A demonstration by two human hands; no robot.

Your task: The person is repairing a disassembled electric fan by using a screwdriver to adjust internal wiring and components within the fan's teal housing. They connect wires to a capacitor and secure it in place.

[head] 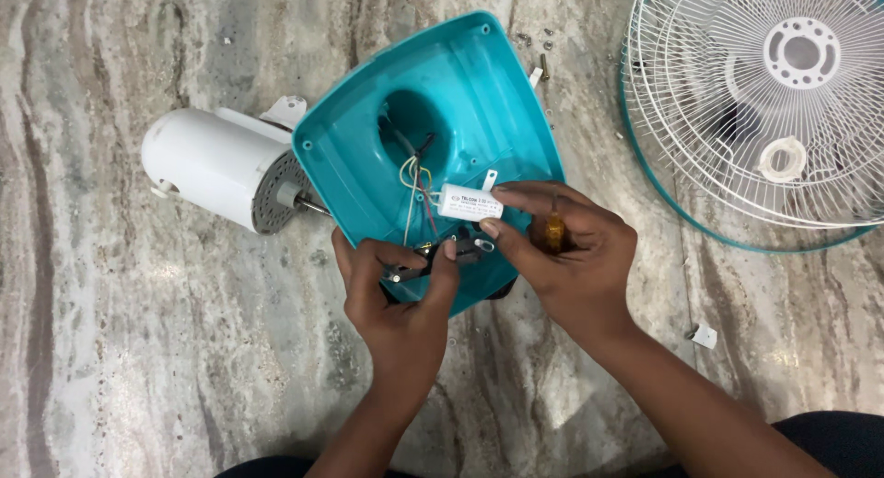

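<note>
A teal plastic fan housing [460, 91] lies open side up on the marble floor, with wires [416, 179] running out of its round hole. My right hand [562, 252] pinches a small white cylindrical capacitor [468, 203] between thumb and fingers and also holds an amber-handled screwdriver [551, 231] in the palm. My left hand [401, 298] grips a small black part [460, 252] with a metal clip at the housing's near edge. A white motor body [212, 165] lies just left of the housing, its shaft pointing under it.
White wire fan guards [764, 100] with a teal rim lie at the upper right. Loose screws [539, 50] sit near the housing's top corner. A small white clip [704, 335] lies on the floor to the right. My dark-clothed knees show at the bottom edge.
</note>
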